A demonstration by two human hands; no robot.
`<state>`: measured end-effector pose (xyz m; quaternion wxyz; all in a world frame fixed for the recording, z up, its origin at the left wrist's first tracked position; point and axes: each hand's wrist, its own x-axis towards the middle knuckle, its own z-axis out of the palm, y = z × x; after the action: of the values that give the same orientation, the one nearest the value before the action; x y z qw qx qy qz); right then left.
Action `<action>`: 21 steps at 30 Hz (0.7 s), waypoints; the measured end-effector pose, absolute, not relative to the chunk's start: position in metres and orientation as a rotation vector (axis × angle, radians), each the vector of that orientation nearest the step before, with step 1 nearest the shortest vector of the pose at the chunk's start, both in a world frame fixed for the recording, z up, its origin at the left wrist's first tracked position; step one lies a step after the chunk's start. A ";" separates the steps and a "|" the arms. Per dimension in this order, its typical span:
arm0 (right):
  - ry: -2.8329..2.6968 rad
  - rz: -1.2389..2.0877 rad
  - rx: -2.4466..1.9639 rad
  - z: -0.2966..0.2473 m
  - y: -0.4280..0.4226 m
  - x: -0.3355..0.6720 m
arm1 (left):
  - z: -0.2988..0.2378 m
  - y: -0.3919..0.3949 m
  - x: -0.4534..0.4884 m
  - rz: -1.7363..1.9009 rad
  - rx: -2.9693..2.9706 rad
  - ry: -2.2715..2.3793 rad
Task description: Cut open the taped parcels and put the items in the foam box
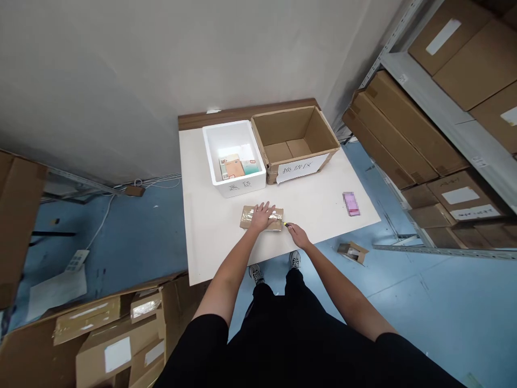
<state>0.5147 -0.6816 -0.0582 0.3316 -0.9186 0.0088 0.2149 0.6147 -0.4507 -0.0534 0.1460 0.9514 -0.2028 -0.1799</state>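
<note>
A taped brown cardboard parcel (247, 216) lies flat on the white table (218, 237), close to its front edge. My left hand (262, 216) rests on top of it with the fingers spread. Closed around a small utility knife (286, 224) with yellow on it, my right hand (298, 235) is at the parcel's right end. The knife's tip is at or near that end; whether it touches is too small to tell. Behind the parcel stands a white foam box (238, 188) holding several small boxes and packets.
An open cardboard box (297, 161) with a paper sign stands beside the foam box. A pink blurred object (351, 203) lies at the table's right. Shelves with cartons (404, 134) rise on the right. A large carton (24, 355) of boxes is at lower left. A small carton (353, 252) lies on the floor.
</note>
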 end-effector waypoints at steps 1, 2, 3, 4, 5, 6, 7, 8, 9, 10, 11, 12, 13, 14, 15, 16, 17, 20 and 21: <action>-0.003 0.554 -2.446 -0.058 -0.682 0.513 | -0.055 -0.450 0.611 -0.476 2.730 -0.577; -0.017 0.558 -2.496 -0.057 -0.682 0.511 | -0.056 -0.449 0.608 -0.444 2.725 -0.563; -0.024 0.566 -2.547 -0.056 -0.682 0.510 | -0.057 -0.450 0.604 -0.419 2.722 -0.546; -0.029 0.571 -2.592 -0.055 -0.681 0.510 | -0.058 -0.450 0.601 -0.402 2.720 -0.531; -0.036 0.570 -2.630 -0.053 -0.681 0.510 | -0.059 -0.452 0.598 -0.390 2.720 -0.519; -0.045 0.568 -2.657 -0.052 -0.681 0.510 | -0.060 -0.453 0.597 -0.379 2.719 -0.514; -0.053 0.569 -2.674 -0.050 -0.681 0.511 | -0.061 -0.454 0.596 -0.369 2.721 -0.514; -0.059 0.576 -2.682 -0.049 -0.680 0.512 | -0.062 -0.454 0.595 -0.360 2.725 -0.516; -0.059 0.587 -2.686 -0.047 -0.679 0.513 | -0.063 -0.455 0.595 -0.351 2.730 -0.518; -0.053 0.599 -2.687 -0.046 -0.678 0.514 | -0.064 -0.455 0.595 -0.342 2.735 -0.519; -0.046 0.609 -2.686 -0.045 -0.676 0.514 | -0.064 -0.455 0.595 -0.332 2.737 -0.520; -0.038 0.614 -2.684 -0.043 -0.675 0.515 | -0.065 -0.455 0.594 -0.321 2.737 -0.520; -0.028 0.613 -2.682 -0.041 -0.673 0.515 | -0.065 -0.455 0.594 -0.311 2.735 -0.519; -0.018 0.609 -2.680 -0.039 -0.670 0.516 | -0.065 -0.455 0.593 -0.305 2.732 -0.517; -0.006 0.607 -2.678 -0.037 -0.668 0.516 | -0.065 -0.455 0.593 -0.303 2.728 -0.512; 0.003 0.611 -2.674 -0.035 -0.667 0.517 | -0.064 -0.455 0.592 -0.307 2.726 -0.507; 0.011 0.622 -2.668 -0.033 -0.665 0.517 | -0.064 -0.455 0.591 -0.316 2.726 -0.501; 0.026 0.663 -2.660 -0.027 -0.666 0.519 | -0.063 -0.455 0.590 -0.329 2.734 -0.496; 0.022 0.669 -2.660 -0.026 -0.667 0.520 | -0.063 -0.455 0.589 -0.324 2.736 -0.498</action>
<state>0.5202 -0.6672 -0.0255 0.1980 -0.9506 0.0078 0.2389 0.5891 -0.4546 -0.0628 0.1702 0.9629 -0.1754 -0.1141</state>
